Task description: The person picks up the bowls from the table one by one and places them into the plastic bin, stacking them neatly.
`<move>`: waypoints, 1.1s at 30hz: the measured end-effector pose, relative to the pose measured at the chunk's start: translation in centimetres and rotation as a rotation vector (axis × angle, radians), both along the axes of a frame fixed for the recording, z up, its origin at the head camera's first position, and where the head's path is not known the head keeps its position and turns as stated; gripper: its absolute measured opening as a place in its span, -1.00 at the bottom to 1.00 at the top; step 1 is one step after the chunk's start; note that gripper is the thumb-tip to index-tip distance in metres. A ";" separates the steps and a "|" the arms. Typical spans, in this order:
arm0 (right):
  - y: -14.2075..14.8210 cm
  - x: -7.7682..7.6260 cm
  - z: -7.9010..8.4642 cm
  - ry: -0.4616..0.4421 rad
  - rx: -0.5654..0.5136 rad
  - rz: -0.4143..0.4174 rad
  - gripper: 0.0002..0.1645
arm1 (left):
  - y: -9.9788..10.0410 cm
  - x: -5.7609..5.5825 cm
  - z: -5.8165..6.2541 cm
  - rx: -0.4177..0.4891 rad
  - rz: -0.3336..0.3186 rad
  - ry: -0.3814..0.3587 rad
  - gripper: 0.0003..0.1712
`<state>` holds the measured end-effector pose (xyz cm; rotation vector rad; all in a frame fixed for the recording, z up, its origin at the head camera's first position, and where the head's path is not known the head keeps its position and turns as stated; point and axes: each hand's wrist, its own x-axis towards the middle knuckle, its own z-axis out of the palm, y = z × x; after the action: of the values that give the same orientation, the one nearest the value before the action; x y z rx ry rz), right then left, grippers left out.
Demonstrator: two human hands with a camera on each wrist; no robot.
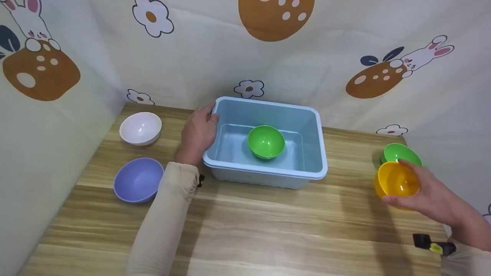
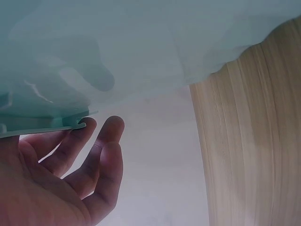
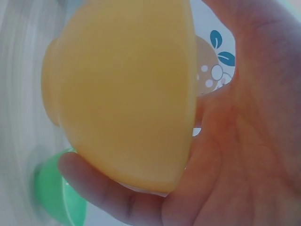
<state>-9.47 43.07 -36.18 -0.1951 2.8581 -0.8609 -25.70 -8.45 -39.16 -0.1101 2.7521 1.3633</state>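
Observation:
My right hand [image 1: 433,197] grips a yellow bowl [image 1: 397,184] across its rim, thumb on the near side and fingers on the far side. In the right wrist view the bowl [image 3: 127,94] hangs over the table with its foot facing the tabletop. Just behind it, partly covered, a green bowl [image 1: 399,152] sits on the table. At the left end of a light blue plastic basin [image 1: 264,173], my left hand [image 1: 198,132] holds the rim, its fingers [image 2: 106,165] bent below the edge in the left wrist view. Another green bowl [image 1: 266,142] stands upright inside the basin.
Left of the basin stand a white bowl [image 1: 140,129] and, nearer me, a purple bowl [image 1: 139,180], partly overlapped by my left sleeve [image 1: 165,214]. A patterned cloth [image 1: 207,57] hangs behind the wooden table [image 1: 268,230] and along its sides.

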 end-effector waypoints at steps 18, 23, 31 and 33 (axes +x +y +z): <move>-1.2 -1.3 2.0 0.021 0.020 -0.017 0.24 | 0.2 0.0 -0.1 -0.006 -0.003 0.028 -0.38; -1.4 -1.5 2.5 0.027 0.034 -0.024 0.31 | 0.2 0.0 -0.2 0.013 -0.005 0.016 -0.38; -1.9 -2.1 3.1 0.049 0.020 -0.008 0.28 | 0.2 0.0 0.0 0.000 -0.002 -0.003 -0.38; -2.1 -2.3 3.4 0.047 0.021 -0.002 0.29 | 0.1 0.0 0.0 -0.003 0.002 -0.011 -0.37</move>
<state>-11.78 40.96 -32.82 -0.2133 2.9103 -0.8371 -25.67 -8.33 -39.11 -0.1209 2.7457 1.3552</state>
